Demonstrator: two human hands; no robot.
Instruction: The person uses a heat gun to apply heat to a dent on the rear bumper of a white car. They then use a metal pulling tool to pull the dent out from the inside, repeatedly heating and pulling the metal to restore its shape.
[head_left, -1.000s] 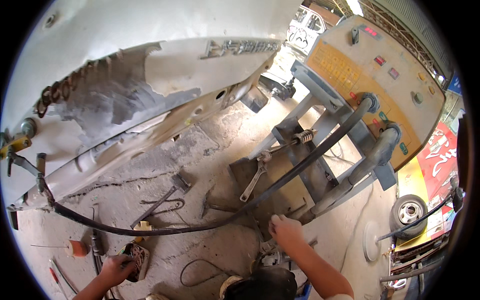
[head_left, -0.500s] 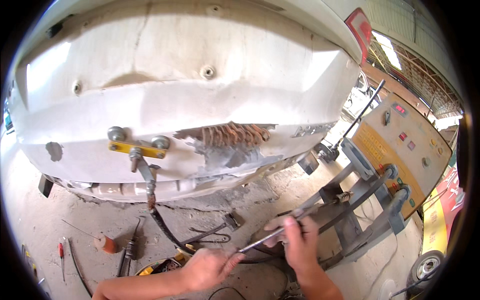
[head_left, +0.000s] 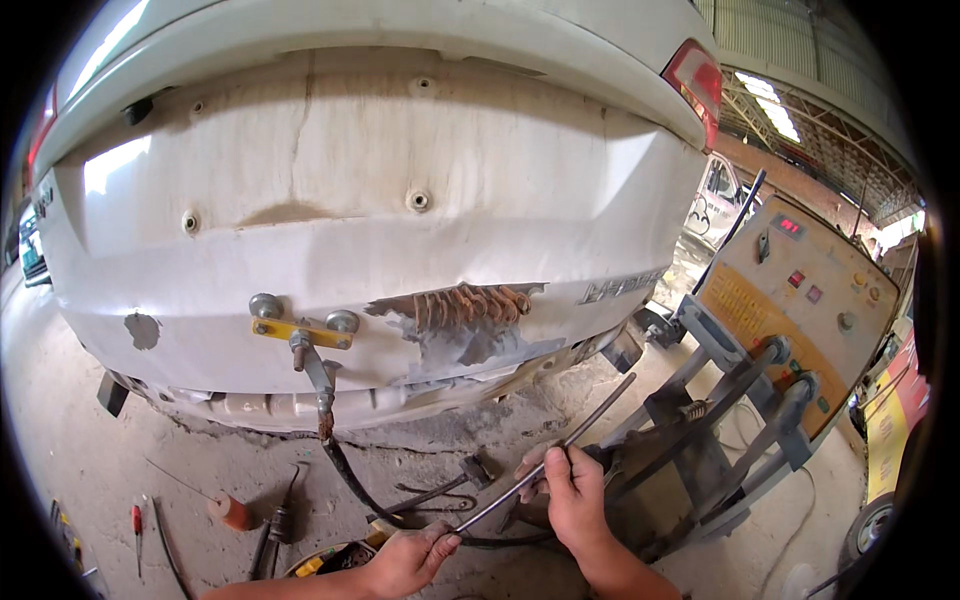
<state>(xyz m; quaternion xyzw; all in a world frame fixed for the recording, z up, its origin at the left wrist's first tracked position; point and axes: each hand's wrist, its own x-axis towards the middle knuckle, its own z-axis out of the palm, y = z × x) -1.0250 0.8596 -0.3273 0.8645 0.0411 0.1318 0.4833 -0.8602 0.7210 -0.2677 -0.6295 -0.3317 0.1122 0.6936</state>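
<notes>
A slim straight metal rod (head_left: 602,408) slants up to the right across both my hands. My left hand (head_left: 408,562) pinches its lower end between thumb and fingers. Higher along the shaft, my right hand (head_left: 572,492) is closed around it with the thumb up, and the upper end sticks out free. Beyond my hands is a white car tailgate (head_left: 340,215). A row of coppery wire loops (head_left: 472,306) stands on a bare, stripped patch of it. To their left, a yellow bar clamp (head_left: 300,332) with round knobs sits against the panel, a black cable (head_left: 345,472) hanging from it.
A control machine (head_left: 800,300) with thick cables stands on a frame at the right. On the floor lie a hammer (head_left: 440,492), a red-handled screwdriver (head_left: 137,520), an orange-brown cylinder (head_left: 232,514) and a round container (head_left: 335,560). A wheel (head_left: 868,525) is at the far right.
The rod's upper end now points up and clear of the machine's frame. Both hands have shifted slightly left and still hold it. The view has tilted up, showing more of the car.
</notes>
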